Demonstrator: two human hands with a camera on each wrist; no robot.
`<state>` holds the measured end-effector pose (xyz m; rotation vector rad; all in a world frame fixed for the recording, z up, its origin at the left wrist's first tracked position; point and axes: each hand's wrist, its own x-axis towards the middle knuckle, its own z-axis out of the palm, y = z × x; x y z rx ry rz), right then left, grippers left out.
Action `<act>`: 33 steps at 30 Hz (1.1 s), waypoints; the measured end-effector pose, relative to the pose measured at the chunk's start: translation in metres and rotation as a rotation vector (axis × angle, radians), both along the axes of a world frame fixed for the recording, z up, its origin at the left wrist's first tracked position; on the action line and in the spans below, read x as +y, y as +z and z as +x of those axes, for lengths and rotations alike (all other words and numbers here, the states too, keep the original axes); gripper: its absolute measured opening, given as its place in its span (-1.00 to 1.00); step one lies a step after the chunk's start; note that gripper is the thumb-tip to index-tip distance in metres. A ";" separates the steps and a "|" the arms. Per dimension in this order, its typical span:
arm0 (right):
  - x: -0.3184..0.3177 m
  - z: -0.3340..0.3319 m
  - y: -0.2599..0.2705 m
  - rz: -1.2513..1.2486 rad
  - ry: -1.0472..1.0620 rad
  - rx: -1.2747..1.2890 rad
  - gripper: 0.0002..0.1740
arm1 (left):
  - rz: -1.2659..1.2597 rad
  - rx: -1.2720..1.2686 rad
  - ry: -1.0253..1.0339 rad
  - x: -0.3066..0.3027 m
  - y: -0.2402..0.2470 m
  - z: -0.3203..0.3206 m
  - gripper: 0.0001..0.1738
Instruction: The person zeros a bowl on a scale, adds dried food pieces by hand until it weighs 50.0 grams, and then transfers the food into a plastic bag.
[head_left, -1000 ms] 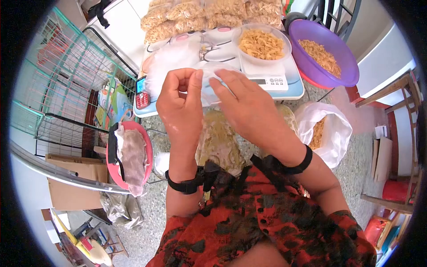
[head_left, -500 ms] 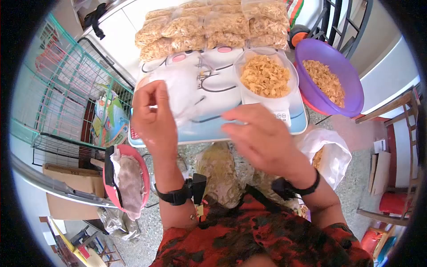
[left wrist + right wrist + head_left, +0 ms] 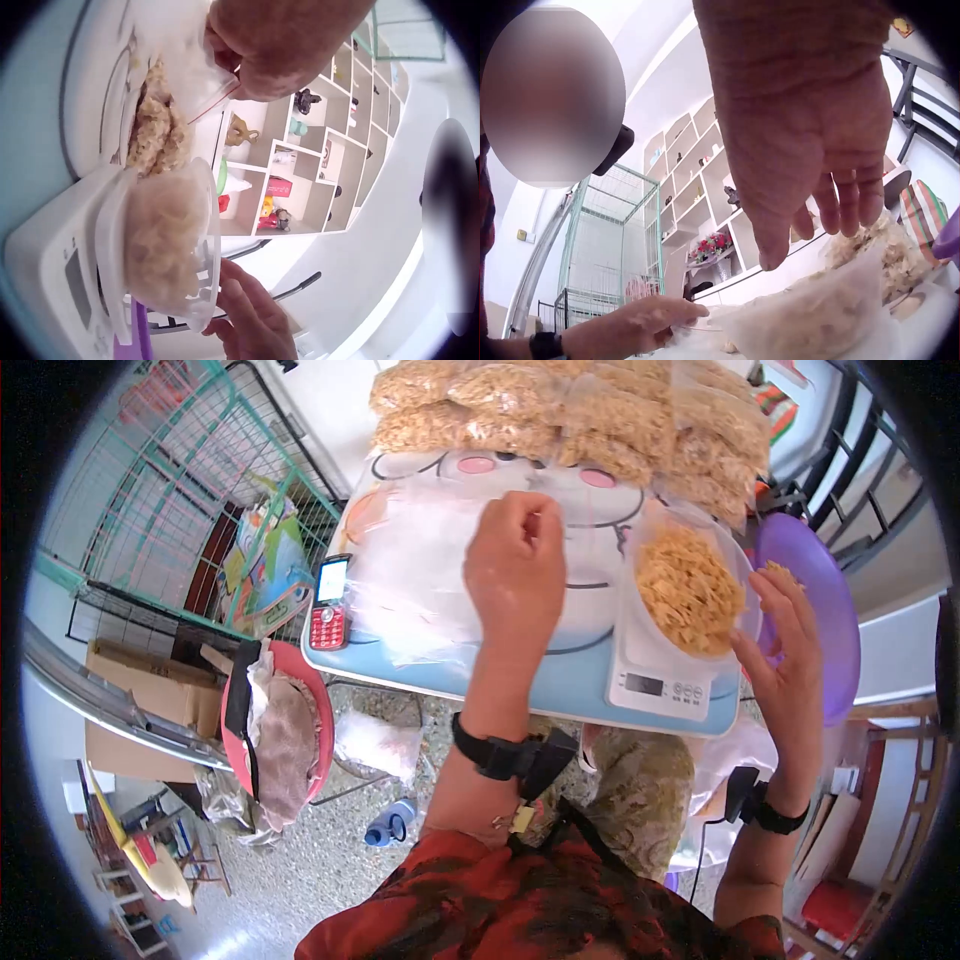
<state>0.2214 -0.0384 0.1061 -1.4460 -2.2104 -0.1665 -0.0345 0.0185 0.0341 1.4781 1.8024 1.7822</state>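
My left hand (image 3: 517, 575) is over the middle of the low table (image 3: 570, 695), fingers curled. In the left wrist view it pinches a clear plastic zip bag (image 3: 196, 79) with a red line along its mouth. A translucent bowl (image 3: 215, 225) of dried yellowish flakes (image 3: 688, 590) sits on a white kitchen scale (image 3: 660, 695). Beside the bowl's right side is my right hand (image 3: 790, 645), its fingers spread and fingertips right at the rim. Under the left forearm's left side lies a pile of clear bags (image 3: 410, 565).
Filled bags of flakes (image 3: 510, 395) are stacked along the table's back. A red phone (image 3: 328, 605) lies at the left edge. A purple tub (image 3: 845, 620) stands right of the table, a pink basin (image 3: 318, 710) to its left. A wire cage (image 3: 200, 480) rises at far left.
The hands, together at first, have moved apart. My right hand has gone right to the bowl, while my left stays over the table. The head view has shifted left.
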 end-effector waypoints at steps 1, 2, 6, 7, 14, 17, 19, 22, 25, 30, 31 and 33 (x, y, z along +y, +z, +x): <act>0.004 -0.002 -0.001 -0.046 -0.013 0.000 -0.39 | -0.004 -0.007 -0.003 0.004 -0.003 0.003 -0.83; 0.007 -0.005 -0.003 -0.092 -0.027 0.000 -0.36 | -0.008 -0.014 -0.007 0.007 -0.005 0.004 -0.83; 0.018 -0.020 -0.005 -0.099 -0.040 -0.134 -0.33 | -0.034 -0.088 0.018 0.015 -0.007 0.010 -0.84; 0.020 -0.022 -0.007 -0.108 -0.039 -0.140 -0.34 | -0.040 -0.128 0.020 0.017 -0.008 0.011 -0.84; 0.023 -0.030 -0.008 -0.245 -0.015 -0.020 -0.44 | -0.023 -0.226 -0.137 0.006 -0.008 0.014 -0.83; 0.024 -0.027 -0.006 -0.222 -0.015 -0.027 -0.47 | -0.022 -0.243 -0.155 0.003 -0.015 0.013 -0.83; 0.021 -0.032 -0.002 -0.151 -0.022 -0.069 -0.48 | -0.004 -0.260 -0.163 0.003 -0.021 0.016 -0.84; 0.010 -0.055 0.019 -0.015 -0.009 -0.121 -0.50 | 0.030 -0.263 -0.182 0.004 -0.031 0.020 -0.85; -0.007 -0.088 0.037 0.005 0.117 -0.103 -0.51 | 0.033 -0.237 -0.192 0.001 -0.031 0.018 -0.86; -0.015 -0.173 0.032 -0.160 0.538 -0.053 -0.50 | 0.047 -0.340 -0.188 0.008 -0.051 0.032 -0.87; -0.013 -0.189 0.025 -0.171 0.624 -0.064 -0.54 | 0.063 -0.391 -0.190 0.010 -0.050 0.033 -0.86; -0.011 -0.217 0.010 -0.124 0.709 -0.115 -0.56 | 0.009 -0.336 -0.185 0.004 -0.045 0.027 -0.85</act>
